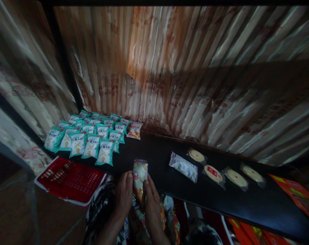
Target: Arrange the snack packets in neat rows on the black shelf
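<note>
My left hand [123, 195] and my right hand [151, 200] together pinch an orange-and-white snack packet [139, 175] with striped ends, held upright at the front edge of a black shelf [159, 153]. Both hands close on the packet's lower sides. At the shelf's back left lie several teal snack bags [90, 136] in rows, with another orange packet [134, 130] at their right end. To the right lie a white striped-end packet [184, 166] and several round wrapped biscuits [214, 173].
A red plastic basket [70, 180] sits below the shelf at the left. More snack packets [167, 214] lie under my hands. Orange packaging [294, 194] shows at the right. A striped curtain [182, 75] hangs behind the shelf.
</note>
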{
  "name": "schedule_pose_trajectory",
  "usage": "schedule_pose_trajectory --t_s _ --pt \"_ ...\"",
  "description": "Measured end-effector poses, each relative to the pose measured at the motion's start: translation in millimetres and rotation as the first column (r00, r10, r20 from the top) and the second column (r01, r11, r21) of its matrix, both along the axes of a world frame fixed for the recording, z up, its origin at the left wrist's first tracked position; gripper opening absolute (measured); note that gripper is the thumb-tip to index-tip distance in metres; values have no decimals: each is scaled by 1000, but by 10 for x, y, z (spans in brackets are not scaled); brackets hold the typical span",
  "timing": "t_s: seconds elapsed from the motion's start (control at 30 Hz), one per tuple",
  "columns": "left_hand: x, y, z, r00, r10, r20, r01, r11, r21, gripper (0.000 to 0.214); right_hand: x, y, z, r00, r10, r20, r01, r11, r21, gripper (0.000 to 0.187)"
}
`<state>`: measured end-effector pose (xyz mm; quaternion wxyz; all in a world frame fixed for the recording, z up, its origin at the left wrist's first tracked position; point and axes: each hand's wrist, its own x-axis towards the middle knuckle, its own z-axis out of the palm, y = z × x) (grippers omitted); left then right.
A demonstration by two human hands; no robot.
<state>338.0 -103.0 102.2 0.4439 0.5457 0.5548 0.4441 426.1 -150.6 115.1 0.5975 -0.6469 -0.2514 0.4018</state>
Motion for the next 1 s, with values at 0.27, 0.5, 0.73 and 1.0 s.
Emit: schedule_pose_trajectory --t_s 0.27,0.5,0.73,1.0 --pt "-20 -8 67 984 -27 176 53 988 -146 48 -3 43 -151 974 51 222 -76 992 105 53" --pt "-79 35 110 947 -43 318 126 962 -243 52 -100 32 -273 895 63 442 -126 986 114 45" --pt "-80 75 112 878 40 477 129 940 -316 50 -151 38 -275 737 66 673 -221 964 147 38" --pt "-90 207 -118 798 247 550 26 898 -439 40 -127 10 -333 658 103 746 -269 958 105 34"
